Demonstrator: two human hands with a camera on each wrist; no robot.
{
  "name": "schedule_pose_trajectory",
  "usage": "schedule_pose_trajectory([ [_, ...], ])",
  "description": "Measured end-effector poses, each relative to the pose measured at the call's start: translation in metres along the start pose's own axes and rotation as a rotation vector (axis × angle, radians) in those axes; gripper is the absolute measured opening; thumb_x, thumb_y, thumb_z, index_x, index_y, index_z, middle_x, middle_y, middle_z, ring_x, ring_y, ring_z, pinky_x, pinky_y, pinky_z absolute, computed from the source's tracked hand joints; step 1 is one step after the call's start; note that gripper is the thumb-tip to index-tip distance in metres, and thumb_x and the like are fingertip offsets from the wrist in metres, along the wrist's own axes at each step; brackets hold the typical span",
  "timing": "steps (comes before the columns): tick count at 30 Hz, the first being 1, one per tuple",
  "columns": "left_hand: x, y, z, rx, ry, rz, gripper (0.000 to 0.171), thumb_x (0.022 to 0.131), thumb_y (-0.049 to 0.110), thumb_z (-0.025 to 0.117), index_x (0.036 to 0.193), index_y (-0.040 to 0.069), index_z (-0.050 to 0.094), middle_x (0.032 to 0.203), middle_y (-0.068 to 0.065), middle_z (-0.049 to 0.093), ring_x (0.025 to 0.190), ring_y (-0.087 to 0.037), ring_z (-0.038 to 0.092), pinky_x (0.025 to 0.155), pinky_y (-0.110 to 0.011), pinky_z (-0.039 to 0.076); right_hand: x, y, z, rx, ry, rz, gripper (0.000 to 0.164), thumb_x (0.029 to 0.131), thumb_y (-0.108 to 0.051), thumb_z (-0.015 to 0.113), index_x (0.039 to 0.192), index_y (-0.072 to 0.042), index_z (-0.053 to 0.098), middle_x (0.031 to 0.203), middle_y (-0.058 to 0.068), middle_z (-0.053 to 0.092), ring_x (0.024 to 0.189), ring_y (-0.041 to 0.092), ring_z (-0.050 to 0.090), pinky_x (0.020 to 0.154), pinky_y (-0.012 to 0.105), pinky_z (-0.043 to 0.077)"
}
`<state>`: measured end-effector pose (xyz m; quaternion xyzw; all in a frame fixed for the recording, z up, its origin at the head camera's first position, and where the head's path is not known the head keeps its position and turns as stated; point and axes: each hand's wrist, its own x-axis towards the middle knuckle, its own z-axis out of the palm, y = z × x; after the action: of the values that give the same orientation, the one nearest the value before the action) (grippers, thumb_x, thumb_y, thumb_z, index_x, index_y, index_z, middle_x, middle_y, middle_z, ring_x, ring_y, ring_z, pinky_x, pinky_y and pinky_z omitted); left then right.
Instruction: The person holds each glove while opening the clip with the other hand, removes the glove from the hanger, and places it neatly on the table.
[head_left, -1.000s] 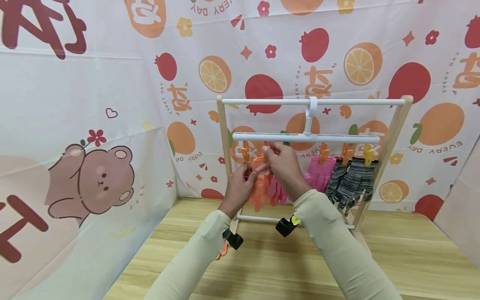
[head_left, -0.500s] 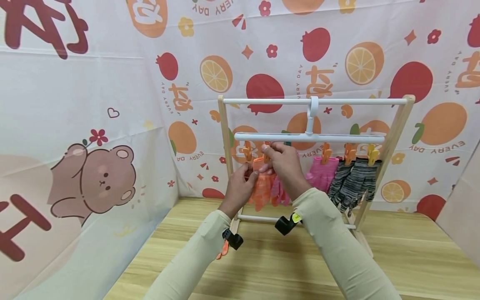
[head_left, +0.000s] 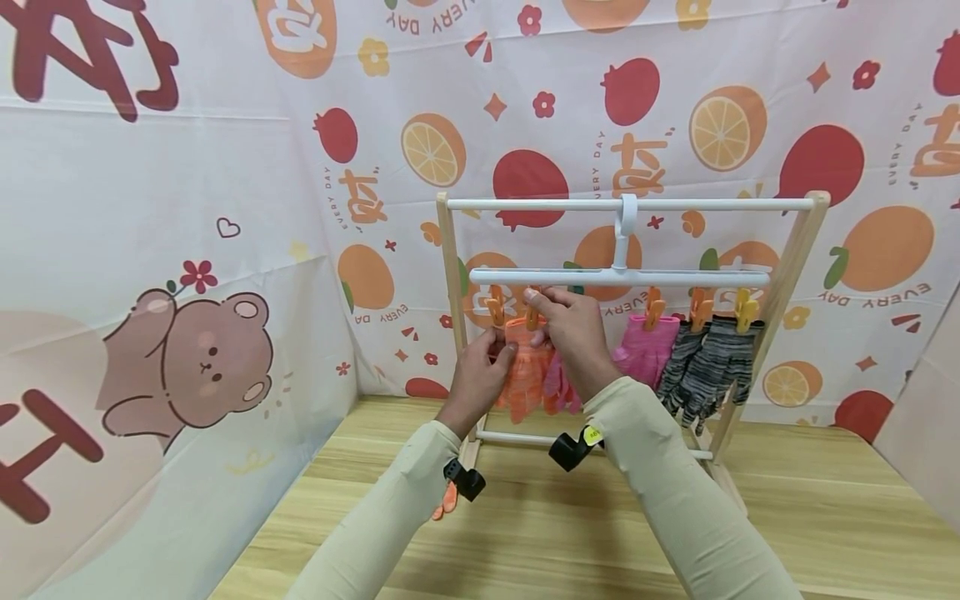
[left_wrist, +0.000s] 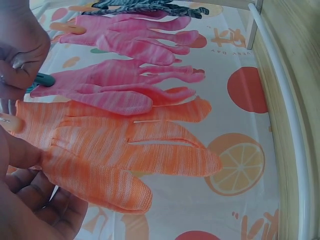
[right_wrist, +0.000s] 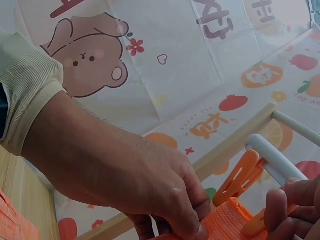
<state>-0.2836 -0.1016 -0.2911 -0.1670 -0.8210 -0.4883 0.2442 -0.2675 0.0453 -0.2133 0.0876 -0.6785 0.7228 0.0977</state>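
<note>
Between the two hands, below the hanger (head_left: 547, 277), hangs the orange glove (left_wrist: 120, 150), cuff up and fingers down. The left hand (head_left: 482, 367) has its cuff in a narrow pinch at the near side, the thumb on the front face and the other fingers curled behind. Just up and to the right of it, the right hand (head_left: 573, 325) pinches an orange peg (head_left: 532, 315) at its upper part; the peg's lower end lies over the cuff, though whether it bites the knit I cannot tell. A second peg (head_left: 496, 305) hangs just above the left hand.

The glove looks like thin stretch knit: probably very light, limp and hard to damage, with little tendency to slip. It would likely sag or fold wherever it is unsupported, so the cuff seems the best hold, pinched flat close to the peg, leaving the top edge free. The glove's fingers give poor control, since pulling there would only stretch it. The peg looks like stiff plastic, best squeezed at its upper ends.

To the right of the right hand hang a pink glove (head_left: 647, 343) and a grey glove (head_left: 723, 358); below the left hand, an orange piece (head_left: 448, 500) lies on the bench (head_left: 525, 542).
</note>
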Motion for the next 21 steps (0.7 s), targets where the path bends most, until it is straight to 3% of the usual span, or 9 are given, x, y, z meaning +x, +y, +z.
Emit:
schedule_pose_trajectory([
  [6, 0.0004, -0.0006, 0.0, 0.005, 0.001, -0.004, 0.012, 0.104, 0.017, 0.058, 0.103, 0.008, 0.064, 0.091, -0.005, 0.066, 0.081, -0.02, 0.061, 0.068, -0.034, 0.05, 0.0001, -0.0004, 0.002, 0.009, 0.022, -0.007, 0.032, 0.098, -0.027, 0.07, 0.121, -0.005, 0.073, 0.117, 0.008, 0.065, 0.046, 0.011, 0.052, 0.051, 0.023, 0.048],
  [21, -0.0005, -0.0022, -0.0031, 0.015, -0.004, -0.002, 0.012, 0.104, 0.019, 0.059, 0.104, 0.009, 0.066, 0.093, -0.005, 0.068, 0.083, -0.02, 0.063, 0.07, -0.035, 0.051, 0.0009, 0.0006, 0.0049, 0.039, 0.066, -0.002, 0.031, 0.098, -0.027, 0.07, 0.122, -0.006, 0.073, 0.116, 0.008, 0.07, 0.045, 0.01, 0.049, 0.05, 0.022, 0.045],
])
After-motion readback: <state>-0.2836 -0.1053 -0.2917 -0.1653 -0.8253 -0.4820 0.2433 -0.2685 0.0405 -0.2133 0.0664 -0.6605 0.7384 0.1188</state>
